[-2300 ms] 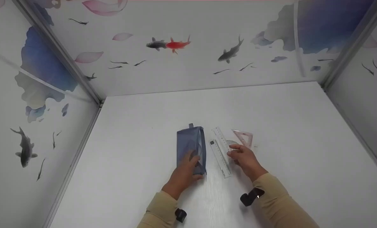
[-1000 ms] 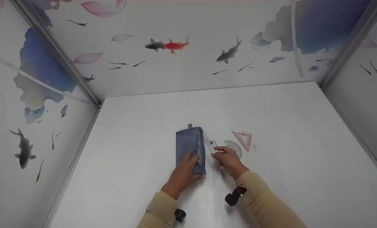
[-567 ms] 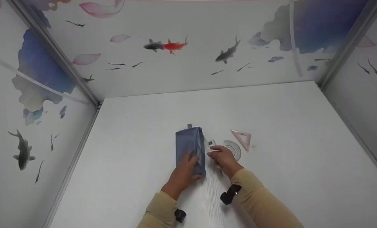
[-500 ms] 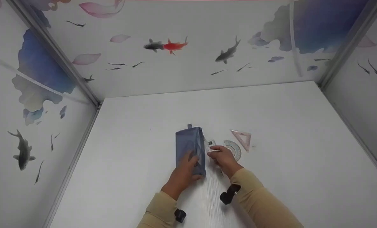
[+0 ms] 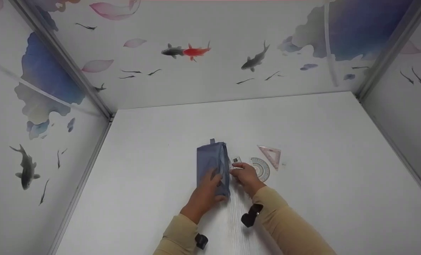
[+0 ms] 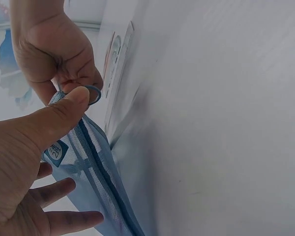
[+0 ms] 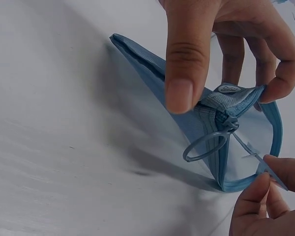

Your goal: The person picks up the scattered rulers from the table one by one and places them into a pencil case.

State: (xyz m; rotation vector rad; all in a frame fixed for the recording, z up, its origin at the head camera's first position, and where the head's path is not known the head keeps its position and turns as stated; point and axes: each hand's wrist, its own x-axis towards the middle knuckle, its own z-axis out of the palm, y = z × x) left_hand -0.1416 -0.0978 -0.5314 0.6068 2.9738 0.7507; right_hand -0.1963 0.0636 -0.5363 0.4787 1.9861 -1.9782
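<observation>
The left hand (image 5: 204,189) grips the pouch (image 5: 206,156) at left while the right hand (image 5: 247,176) pinches a ruler (image 7: 275,178) at its mouth (image 7: 278,130), which, if it sagged, could snag the ruler.

My head view looks forward and down, wide over the tabletop (image 5: 143,159); both wrist views look from close in, sharing the blue pouch (image 5: 207,156).

blue mesh pouch (image 5: 206,157) | unzipped, lengthwise 12-to-6, mouth at 3 o'clock || clear ruler (image 7: 274,176) | partway into mouth
</observation>
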